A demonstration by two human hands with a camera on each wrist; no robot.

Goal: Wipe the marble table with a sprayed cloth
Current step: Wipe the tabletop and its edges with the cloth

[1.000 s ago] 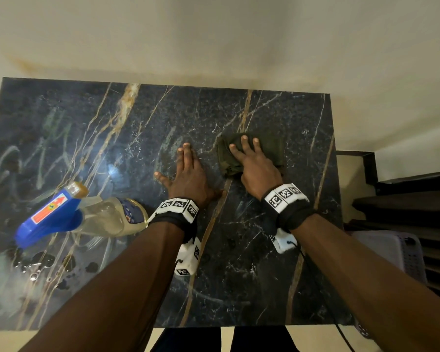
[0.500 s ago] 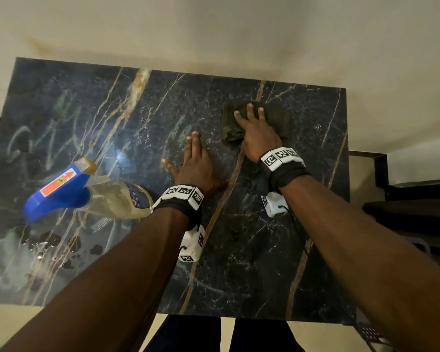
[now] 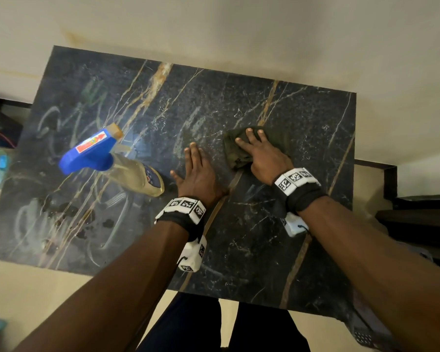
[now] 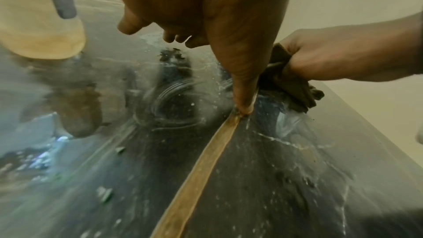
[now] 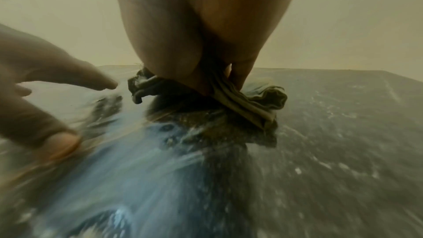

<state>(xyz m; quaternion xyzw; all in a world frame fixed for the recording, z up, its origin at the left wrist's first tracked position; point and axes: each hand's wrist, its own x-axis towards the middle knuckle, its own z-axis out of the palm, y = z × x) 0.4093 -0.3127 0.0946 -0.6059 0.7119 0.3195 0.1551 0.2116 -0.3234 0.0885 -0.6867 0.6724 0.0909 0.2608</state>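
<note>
Cloth (image 3: 239, 151) sits right of centre on the marble table (image 3: 252, 250), pinned under my right hand (image 3: 262, 161).

Nearest me, the table's near strip looks dark and fairly clean, with white flecks. A little farther, my left hand (image 3: 198, 174) lies flat on the stone with straight fingers, holding nothing, just bracing. Just left of it a spray bottle (image 3: 112, 158) stands on the table, with droplets and pale smears on the near-left patch beside it.

Beyond that, my right hand presses the cloth down with fingers spread on top. The right wrist view shows cloth bunched between palm and stone, so I read it as pressing, not clutching, though the blur there makes the finger curl hard to judge.

To do this stroke well, I'd keep the palm flat and the pressure even, overlap each pass, and flatten the cloth so more of it meets the stone. The chalky scribbles on the far-left side remain, so I'd work leftward, lifting the bottle aside instead of wiping round it.
</note>
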